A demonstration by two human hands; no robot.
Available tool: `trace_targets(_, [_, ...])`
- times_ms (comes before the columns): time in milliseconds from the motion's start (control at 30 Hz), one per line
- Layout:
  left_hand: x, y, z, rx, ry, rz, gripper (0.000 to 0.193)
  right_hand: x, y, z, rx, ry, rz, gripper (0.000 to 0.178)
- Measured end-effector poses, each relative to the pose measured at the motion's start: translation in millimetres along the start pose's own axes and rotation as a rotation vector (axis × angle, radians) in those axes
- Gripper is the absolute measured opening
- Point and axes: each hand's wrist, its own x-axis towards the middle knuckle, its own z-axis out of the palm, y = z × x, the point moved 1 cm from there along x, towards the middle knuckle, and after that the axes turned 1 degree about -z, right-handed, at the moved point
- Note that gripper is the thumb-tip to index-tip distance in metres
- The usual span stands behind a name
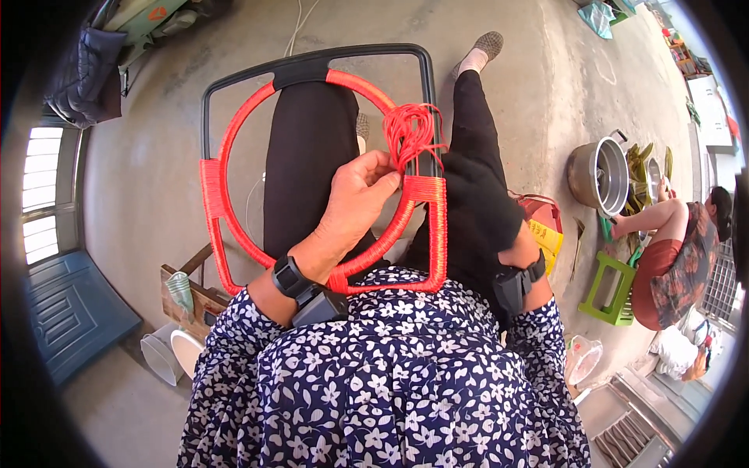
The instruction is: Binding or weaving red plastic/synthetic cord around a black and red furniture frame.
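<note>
A black frame (312,57) with a ring inside it rests across my lap and thighs. Red cord is wound tightly round most of the ring (228,152) and the frame's lower part; the upper bars are bare black. A looped bundle of loose red cord (409,134) lies over the frame's right bar. My left hand (355,195) is closed, its thumb and fingertips pinching the cord just below the bundle. In a black glove, my right hand (482,201) is just beyond the right bar; its fingers blend into my dark trousers and cannot be made out.
Another person (675,265) sits at the right by a green stool (611,288) and a large metal pot (599,175). Behind my right arm is a red and yellow bag (542,222). A wooden stool (183,292) and bucket (162,352) stand at left.
</note>
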Motion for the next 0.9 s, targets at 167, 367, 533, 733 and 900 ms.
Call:
trace_targets(167, [2.0,-0.2,13.9,-0.260,-0.069,-0.123,0.016,-27.9,24.7,13.2,0.780,-0.111,0.807,0.027])
trace_targets(367, [0.6,2.6,10.0,-0.363,-0.046,-0.191,0.014,-40.6,32.4,0.3,0.848,0.269,0.861,0.021])
trace_targets(533, [1.2,-1.4,3.9,-0.233,-0.021,-0.159,0.012,-32.8,16.9,-10.1,0.568,0.845,0.924,0.022])
trace_targets(733, [-0.6,1.0,5.2,-0.232,0.012,-0.140,0.015,-11.9,6.1,7.8,0.586,0.275,0.850,0.022])
trace_targets(900, [-3.2,4.3,6.6,-0.386,-0.058,-0.190,0.019,-21.0,18.8,34.6,0.636,-0.005,0.967,0.024])
